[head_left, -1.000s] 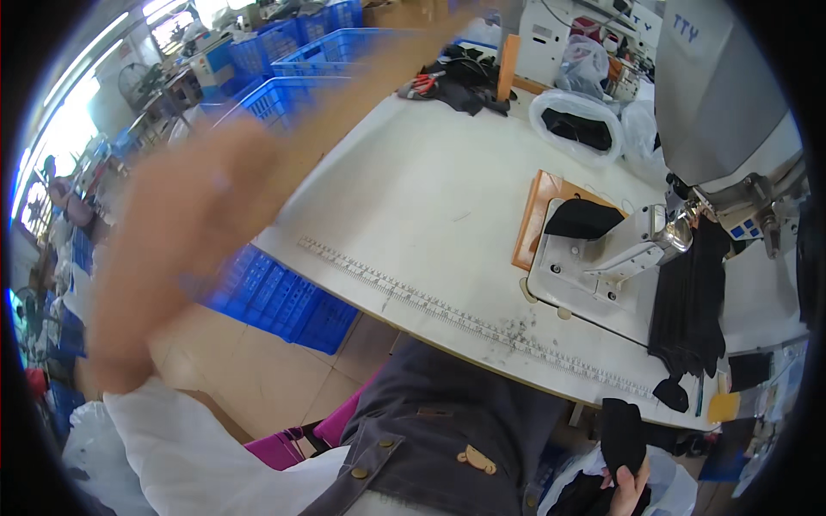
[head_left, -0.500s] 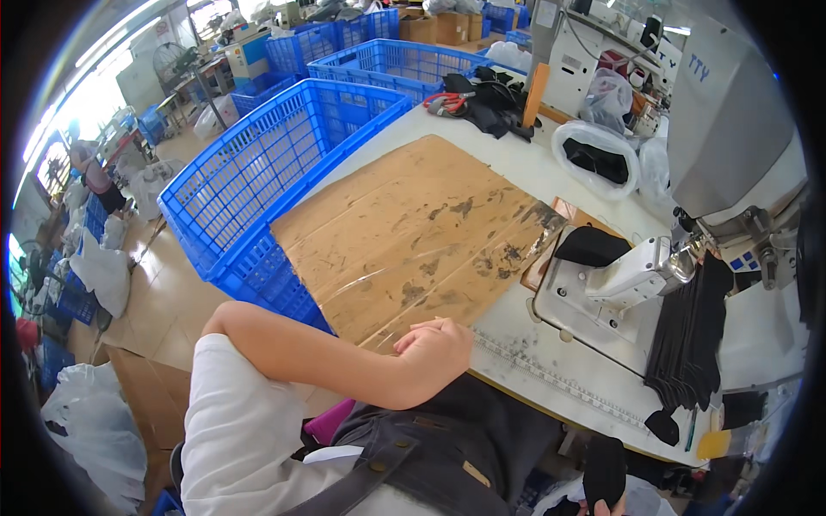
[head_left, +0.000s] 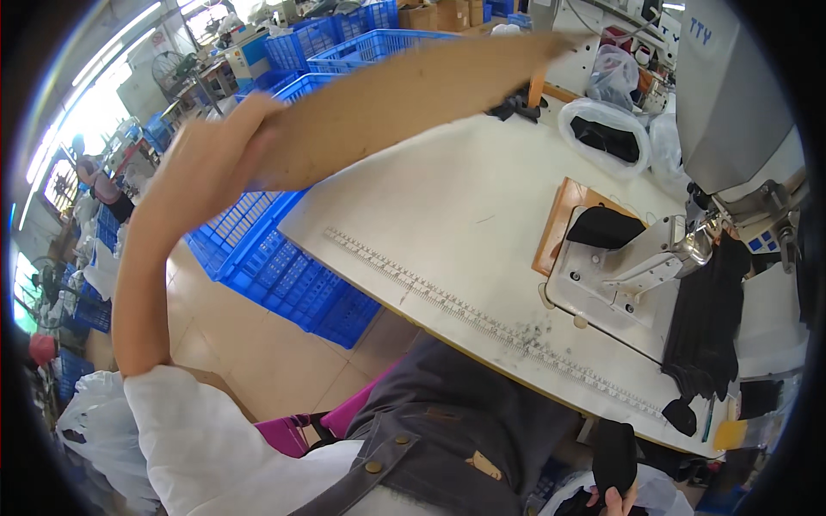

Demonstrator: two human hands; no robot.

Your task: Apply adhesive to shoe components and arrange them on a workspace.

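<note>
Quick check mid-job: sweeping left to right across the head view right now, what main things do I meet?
Pale plastic bag → left hand → brown sheet it grips → right hand with its black fabric piece → hanging black strips beside the sewing machine.

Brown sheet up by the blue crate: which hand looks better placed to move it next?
Probably the left hand: it grips one end of the brown sheet. The right hand, away at lower right, holds a black piece.
</note>
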